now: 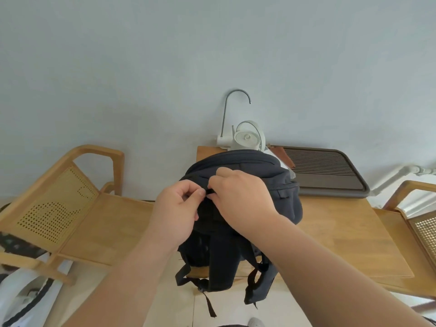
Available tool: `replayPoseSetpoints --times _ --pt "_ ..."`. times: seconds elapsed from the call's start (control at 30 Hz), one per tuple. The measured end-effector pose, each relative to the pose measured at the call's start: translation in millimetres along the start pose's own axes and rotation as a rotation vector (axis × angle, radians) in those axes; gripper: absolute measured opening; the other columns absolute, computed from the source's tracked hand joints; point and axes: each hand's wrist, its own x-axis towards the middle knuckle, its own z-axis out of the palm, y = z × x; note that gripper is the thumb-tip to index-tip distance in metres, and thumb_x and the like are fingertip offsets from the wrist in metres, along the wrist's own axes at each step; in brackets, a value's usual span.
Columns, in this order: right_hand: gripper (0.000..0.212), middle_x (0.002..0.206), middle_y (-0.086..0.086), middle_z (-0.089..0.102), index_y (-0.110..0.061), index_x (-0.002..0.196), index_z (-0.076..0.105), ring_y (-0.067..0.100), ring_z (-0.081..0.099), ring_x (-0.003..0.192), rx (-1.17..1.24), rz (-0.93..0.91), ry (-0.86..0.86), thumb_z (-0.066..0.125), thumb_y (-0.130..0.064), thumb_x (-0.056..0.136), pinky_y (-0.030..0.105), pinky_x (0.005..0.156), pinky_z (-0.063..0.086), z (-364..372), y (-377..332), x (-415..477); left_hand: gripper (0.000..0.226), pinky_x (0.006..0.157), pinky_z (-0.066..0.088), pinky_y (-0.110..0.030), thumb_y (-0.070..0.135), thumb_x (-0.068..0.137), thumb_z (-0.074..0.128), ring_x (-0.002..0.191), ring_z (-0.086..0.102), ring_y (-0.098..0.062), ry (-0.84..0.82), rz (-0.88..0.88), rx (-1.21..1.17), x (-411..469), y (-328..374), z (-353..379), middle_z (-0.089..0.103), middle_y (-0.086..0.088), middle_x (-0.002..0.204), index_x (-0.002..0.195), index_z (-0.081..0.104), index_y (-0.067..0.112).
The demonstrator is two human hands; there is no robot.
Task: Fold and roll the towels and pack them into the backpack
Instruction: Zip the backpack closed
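Left hand (177,208), right hand (240,197) atop matte black backpack (286,208)

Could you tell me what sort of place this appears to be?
Probably a home tea corner: a wooden table with a slatted tea tray, a white kettle by a gooseneck spout, and cane-backed chairs alongside.

The left hand (175,208) pinches a black tab (211,191), right hand (240,199) gripping the backpack (286,204).
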Motion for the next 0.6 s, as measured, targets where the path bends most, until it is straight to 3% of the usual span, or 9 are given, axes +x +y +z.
replayPoseSetpoints --times 0.13,0.4,0.6 --pt "0.021 0.076 -0.006 0.054 -0.022 0.081 0.066 0.017 0.057 0.063 -0.01 0.025 0.059 0.071 -0.041 0.088 0.031 0.046 0.047 7.8 -0.1 -5.7 0.025 0.061 0.044 -0.027 0.022 0.1 0.057 0.052 0.051 -0.008 -0.007 -0.017 -0.029 -1.6 -10.0 -5.0 0.059 -0.003 0.054 0.079 0.068 0.021" --pt "0.03 0.093 -0.008 0.058 -0.024 0.097 0.065 0.017 0.061 0.084 0.039 -0.01 -0.048 0.049 -0.049 0.099 0.038 0.068 0.053 -14.5 17.8 -0.2 0.025 0.06 0.039 -0.026 0.02 0.101 0.057 0.046 0.047 -0.004 -0.038 -0.073 -0.176 7.3 -10.1 -5.2 0.058 -0.004 0.053 0.079 0.07 0.015" --pt "0.024 0.092 -0.01 0.055 -0.029 0.091 0.062 0.015 0.058 0.087 0.038 0.117 -0.09 0.05 -0.047 0.099 0.037 0.07 0.047 -26.5 53.0 -4.4 0.024 0.054 0.039 -0.03 0.015 0.101 0.055 0.063 0.048 -0.027 0.02 -0.247 -0.268 25.9 -47.0 -27.4 0.06 -0.014 0.065 0.083 0.068 0.006"
